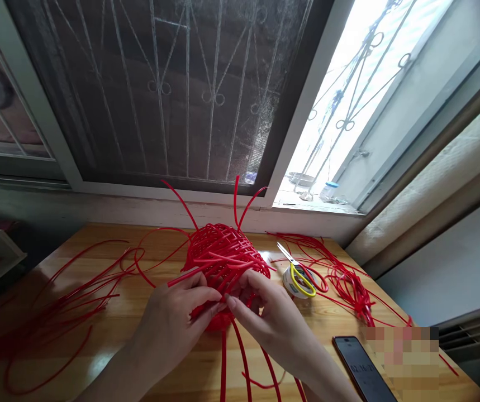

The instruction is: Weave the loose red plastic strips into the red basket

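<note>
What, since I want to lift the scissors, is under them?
Partly under the scissors is a round white item; they cover part of its top, and what lies beneath it is hidden.

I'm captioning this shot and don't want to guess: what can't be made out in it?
All in the head view:
1. Red woven piece, near side: partly hidden by the left hand and right hand.
2. Phone, lower end: cut off by the bottom edge.
3. Loose red strands, far left: too blurred and dark to count.
4. Whatever lies behind the pixelated patch: masked.
</note>
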### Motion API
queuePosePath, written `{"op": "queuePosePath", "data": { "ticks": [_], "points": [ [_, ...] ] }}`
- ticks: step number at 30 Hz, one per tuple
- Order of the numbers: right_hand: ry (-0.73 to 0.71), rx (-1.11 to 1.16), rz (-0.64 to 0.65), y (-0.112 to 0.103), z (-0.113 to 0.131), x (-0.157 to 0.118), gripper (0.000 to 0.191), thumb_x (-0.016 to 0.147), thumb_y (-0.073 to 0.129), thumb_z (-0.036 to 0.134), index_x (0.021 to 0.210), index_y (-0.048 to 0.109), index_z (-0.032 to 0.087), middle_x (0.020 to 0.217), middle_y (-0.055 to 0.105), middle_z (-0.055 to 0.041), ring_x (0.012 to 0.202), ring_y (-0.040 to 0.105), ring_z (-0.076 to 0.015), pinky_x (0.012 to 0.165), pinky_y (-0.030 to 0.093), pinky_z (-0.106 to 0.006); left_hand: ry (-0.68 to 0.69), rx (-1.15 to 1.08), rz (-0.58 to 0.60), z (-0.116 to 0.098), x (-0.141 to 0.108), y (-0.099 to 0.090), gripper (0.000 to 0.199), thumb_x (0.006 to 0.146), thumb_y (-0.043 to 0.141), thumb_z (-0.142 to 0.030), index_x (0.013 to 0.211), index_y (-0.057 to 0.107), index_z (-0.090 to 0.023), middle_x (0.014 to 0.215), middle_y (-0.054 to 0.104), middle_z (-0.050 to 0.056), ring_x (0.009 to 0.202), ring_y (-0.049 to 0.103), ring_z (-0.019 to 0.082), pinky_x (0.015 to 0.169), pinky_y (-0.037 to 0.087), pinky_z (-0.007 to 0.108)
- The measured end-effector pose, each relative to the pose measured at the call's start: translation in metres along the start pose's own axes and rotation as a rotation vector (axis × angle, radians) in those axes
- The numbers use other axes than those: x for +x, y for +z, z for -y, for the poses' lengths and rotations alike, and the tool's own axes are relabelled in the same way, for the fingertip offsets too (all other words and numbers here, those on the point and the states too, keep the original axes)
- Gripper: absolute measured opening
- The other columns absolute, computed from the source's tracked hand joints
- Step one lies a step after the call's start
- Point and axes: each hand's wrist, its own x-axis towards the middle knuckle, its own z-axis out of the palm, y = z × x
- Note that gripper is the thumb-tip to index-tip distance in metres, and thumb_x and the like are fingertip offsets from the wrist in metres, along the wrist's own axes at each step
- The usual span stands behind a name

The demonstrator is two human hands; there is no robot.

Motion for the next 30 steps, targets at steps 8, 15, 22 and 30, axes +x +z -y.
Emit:
{"op": "queuePosePath", "data": {
  "ticks": [8, 15, 22, 30],
  "points": [
    [-0.035, -0.005, -0.186, 0.007, -0.005, 0.002, 0.028, 0.088, 0.05, 0.026, 0.061, 0.049, 0.018, 0.057, 0.051, 0.0024, 0.053, 0.043, -0.0093, 0.049, 0.035, -0.019, -0.098, -0.167, -0.168, 0.007, -0.016, 0.008, 0.022, 0.088, 0.054, -0.027, 0.11, 0.056, -0.027, 0.08, 0.062, -0.002, 0.066, 0.057, 0.011, 0.06, 0.047, 0.021],
    [-0.34, -0.126, -0.217, 0.006, -0.012, 0.001, 0.025, 0.088, 0.049, 0.017, 0.064, 0.051, 0.018, 0.06, 0.05, 0.0019, 0.055, 0.042, -0.0096, 0.051, 0.033, -0.022, -0.083, -0.185, -0.297, 0.014, -0.04, 0.039, 0.009, 0.083, 0.059, -0.02, 0.089, 0.054, -0.022, 0.073, 0.055, -0.003, 0.058, 0.051, 0.01, 0.053, 0.044, 0.019],
    [-0.31, -0.065, -0.231, 0.006, -0.025, 0.001, 0.022, 0.087, 0.052, 0.019, 0.066, 0.058, 0.016, 0.057, 0.054, 0.0007, 0.051, 0.044, -0.0097, 0.048, 0.035, -0.021, -0.02, -0.228, -0.353, 0.015, -0.034, 0.046, 0.013, 0.083, 0.06, -0.01, 0.087, 0.059, -0.023, 0.083, 0.061, -0.002, 0.076, 0.061, 0.01, 0.071, 0.05, 0.018],
    [-0.388, -0.107, -0.308, 0.005, -0.024, 0.001, 0.023, 0.088, 0.052, 0.019, 0.067, 0.061, 0.017, 0.057, 0.057, -0.0001, 0.05, 0.047, -0.0099, 0.048, 0.039, -0.022, -0.035, -0.243, -0.393, 0.015, -0.033, 0.047, 0.013, 0.081, 0.062, -0.011, 0.084, 0.06, -0.023, 0.079, 0.062, -0.003, 0.072, 0.06, 0.011, 0.067, 0.05, 0.019]
  ]
}}
